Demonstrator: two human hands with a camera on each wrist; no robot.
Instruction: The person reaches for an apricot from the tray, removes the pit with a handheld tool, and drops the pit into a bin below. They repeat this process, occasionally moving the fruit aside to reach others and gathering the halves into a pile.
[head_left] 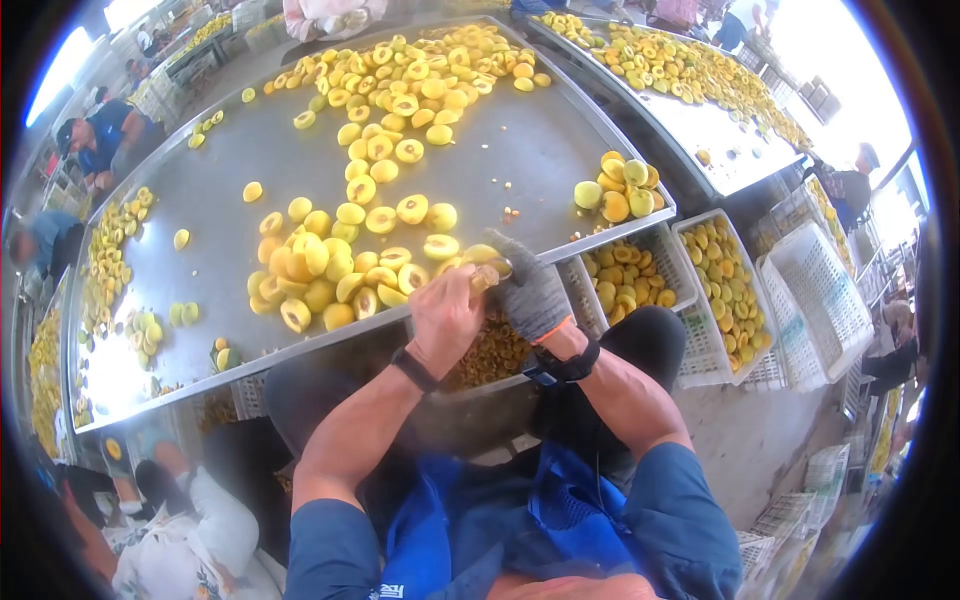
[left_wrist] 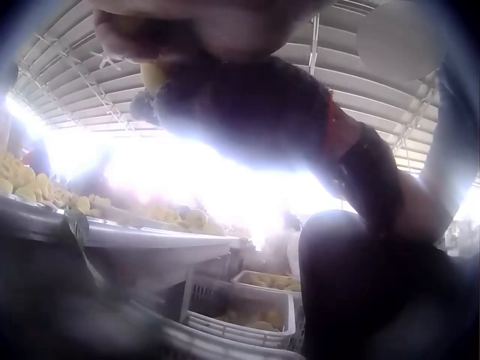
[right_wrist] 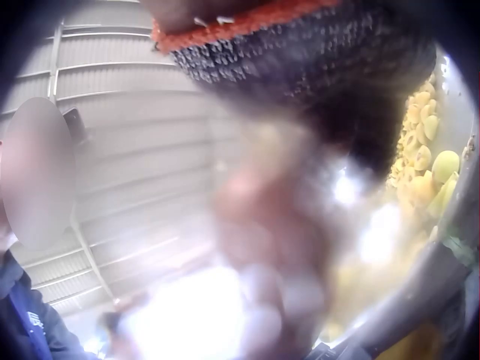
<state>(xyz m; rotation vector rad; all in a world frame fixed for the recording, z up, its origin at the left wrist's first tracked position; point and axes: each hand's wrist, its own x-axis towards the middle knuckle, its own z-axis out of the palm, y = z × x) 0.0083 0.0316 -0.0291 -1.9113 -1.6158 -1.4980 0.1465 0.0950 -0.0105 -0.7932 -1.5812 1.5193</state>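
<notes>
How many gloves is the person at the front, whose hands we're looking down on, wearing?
1: a grey glove with an orange edge at the cuff, on the right hand. The left hand is bare.

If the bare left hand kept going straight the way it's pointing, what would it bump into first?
Most likely the gloved right hand, just ahead of the left hand's curled fingers, though the depth between them is hard to judge.
</notes>
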